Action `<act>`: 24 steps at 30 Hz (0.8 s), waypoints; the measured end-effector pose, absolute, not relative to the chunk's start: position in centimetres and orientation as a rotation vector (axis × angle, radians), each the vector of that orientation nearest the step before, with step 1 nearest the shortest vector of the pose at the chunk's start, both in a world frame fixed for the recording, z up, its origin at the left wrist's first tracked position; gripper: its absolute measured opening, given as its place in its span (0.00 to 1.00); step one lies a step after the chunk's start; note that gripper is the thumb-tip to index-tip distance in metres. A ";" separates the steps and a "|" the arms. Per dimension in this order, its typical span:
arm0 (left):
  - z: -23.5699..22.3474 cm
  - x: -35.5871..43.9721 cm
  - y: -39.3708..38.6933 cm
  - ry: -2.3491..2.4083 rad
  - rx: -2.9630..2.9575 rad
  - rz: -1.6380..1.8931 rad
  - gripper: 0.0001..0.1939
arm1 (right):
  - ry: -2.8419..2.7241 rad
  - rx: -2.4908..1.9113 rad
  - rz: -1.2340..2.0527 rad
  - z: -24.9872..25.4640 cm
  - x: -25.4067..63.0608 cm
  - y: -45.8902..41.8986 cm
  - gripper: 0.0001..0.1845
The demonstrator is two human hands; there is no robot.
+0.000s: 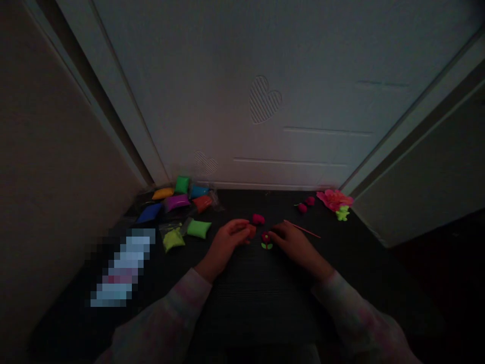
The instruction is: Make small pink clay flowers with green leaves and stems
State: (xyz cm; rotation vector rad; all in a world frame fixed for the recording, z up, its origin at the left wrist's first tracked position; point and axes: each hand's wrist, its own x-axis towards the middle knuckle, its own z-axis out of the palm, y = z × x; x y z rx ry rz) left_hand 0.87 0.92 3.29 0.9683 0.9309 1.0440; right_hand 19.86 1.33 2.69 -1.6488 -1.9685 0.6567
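Note:
My left hand (231, 238) is closed, with its fingertips pinching a small lump of orange clay (251, 231) just above the dark table. To the right, a small clay flower (266, 239) with dark red petals, a pale centre and two green leaves lies flat on the table. The curled fingers of my right hand (290, 240) are closed at the flower's right edge and touch its petals; the fingertips are partly hidden. Just beyond both hands is a pink clay lump (258, 219). Behind my right hand lies a thin pink stick (306, 231).
Several clay packets (177, 202) in clear bags lie at the back left, with a green packet (199, 228) nearer. A blurred bright panel (127, 265) is at left. At the back right are pink clay balls (302, 208), a pink flower (335, 199) and a yellow-green figure (342, 213).

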 end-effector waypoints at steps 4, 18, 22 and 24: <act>2.2 0.7 1.0 0.877 0.969 1.016 0.11 | -1.958 -1.650 0.701 1.7 19.3 1.7 0.11; 1.4 1.6 0.9 0.894 1.058 0.808 0.16 | -1.273 -1.223 1.063 3.7 19.5 0.4 0.13; 1.5 2.0 0.7 0.894 1.056 0.778 0.16 | -1.391 -1.205 0.915 4.3 19.0 -0.3 0.09; 1.4 2.1 0.6 0.877 1.028 0.785 0.16 | -1.459 -1.220 0.845 4.4 18.8 -0.5 0.09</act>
